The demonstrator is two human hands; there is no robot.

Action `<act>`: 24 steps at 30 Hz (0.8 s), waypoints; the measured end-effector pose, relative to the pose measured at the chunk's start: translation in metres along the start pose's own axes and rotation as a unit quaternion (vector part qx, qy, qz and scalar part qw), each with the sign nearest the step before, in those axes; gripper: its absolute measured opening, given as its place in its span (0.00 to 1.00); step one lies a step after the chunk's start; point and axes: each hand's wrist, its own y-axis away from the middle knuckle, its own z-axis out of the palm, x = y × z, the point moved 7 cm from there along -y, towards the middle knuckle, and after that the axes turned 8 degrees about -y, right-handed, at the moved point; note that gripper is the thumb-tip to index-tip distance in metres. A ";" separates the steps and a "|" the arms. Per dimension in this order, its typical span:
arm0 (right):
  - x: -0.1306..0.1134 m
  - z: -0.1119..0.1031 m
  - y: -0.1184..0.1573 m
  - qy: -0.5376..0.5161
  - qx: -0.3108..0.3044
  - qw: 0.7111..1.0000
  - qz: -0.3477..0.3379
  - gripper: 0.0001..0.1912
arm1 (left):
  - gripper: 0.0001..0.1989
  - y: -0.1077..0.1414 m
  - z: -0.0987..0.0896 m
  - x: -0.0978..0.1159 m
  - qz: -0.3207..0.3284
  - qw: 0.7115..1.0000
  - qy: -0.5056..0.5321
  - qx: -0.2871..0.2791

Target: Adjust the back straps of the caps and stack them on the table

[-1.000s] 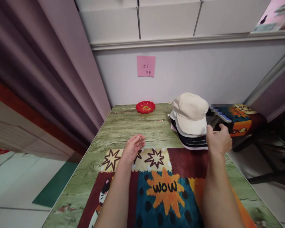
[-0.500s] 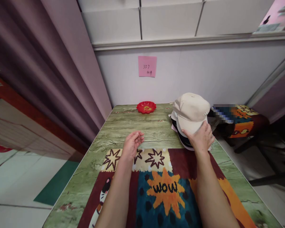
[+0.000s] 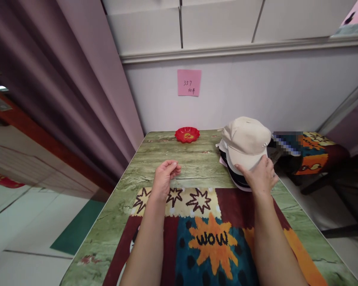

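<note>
A stack of caps (image 3: 233,169) stands at the right side of the table, a cream cap (image 3: 247,137) on top and white and black ones beneath. My right hand (image 3: 260,174) grips the brim side of the stack, thumb on the cream brim and fingers round its right edge. Over the wooden tabletop, left of the stack, my left hand (image 3: 168,174) is curled, thumb against the fingers; whether it holds anything small is hidden.
Near the table's back edge sits a red scalloped dish (image 3: 187,135). A colourful cloth (image 3: 209,238) covers the front of the green wooden table (image 3: 155,149). A pink note (image 3: 189,82) is on the wall. Beyond the right edge stands a cloth-covered stool (image 3: 316,157).
The fingers of my left hand have curled closer together. My right hand stays at the caps. The whole view has shifted slightly, so things appear further right.
</note>
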 end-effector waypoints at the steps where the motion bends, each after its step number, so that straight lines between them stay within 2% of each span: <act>1: 0.000 -0.002 0.000 -0.004 0.002 1.000 0.000 0.51 | 0.15 0.000 -0.001 -0.001 0.003 1.000 -0.005 0.004; 4: -0.009 -0.011 0.001 -0.026 0.040 0.998 -0.028 0.43 | 0.15 -0.001 0.002 -0.004 0.013 0.999 -0.033 0.006; 7: -0.039 -0.024 0.011 -0.084 0.088 0.986 -0.118 0.32 | 0.12 0.003 0.012 -0.004 0.034 0.995 -0.096 0.002; 9: -0.066 -0.025 0.025 -0.140 0.050 0.971 -0.189 0.27 | 0.10 0.011 0.020 0.002 0.064 0.987 -0.149 0.002; 10: -0.079 -0.024 0.034 -0.165 0.018 0.964 -0.210 0.28 | 0.14 0.016 0.025 0.008 0.088 0.980 -0.176 0.004; 13: -0.117 -0.023 0.064 -0.186 -0.055 0.936 -0.293 0.40 | 0.34 0.038 0.040 0.032 0.183 0.954 -0.238 0.009; 15: -0.134 -0.024 0.083 -0.182 -0.074 0.920 -0.339 0.44 | 0.41 0.052 0.048 0.045 0.224 0.941 -0.254 0.005; 18: -0.148 -0.021 0.103 -0.165 -0.081 0.907 -0.380 0.45 | 0.43 0.062 0.056 0.052 0.233 0.946 -0.223 -0.014; 21: -0.155 -0.012 0.117 -0.147 -0.092 0.898 -0.405 0.45 | 0.42 0.062 0.059 0.050 0.208 0.962 -0.175 -0.032; 24: -0.158 -0.006 0.123 -0.125 -0.091 0.895 -0.420 0.46 | 0.41 0.060 0.059 0.045 0.188 0.967 -0.170 -0.032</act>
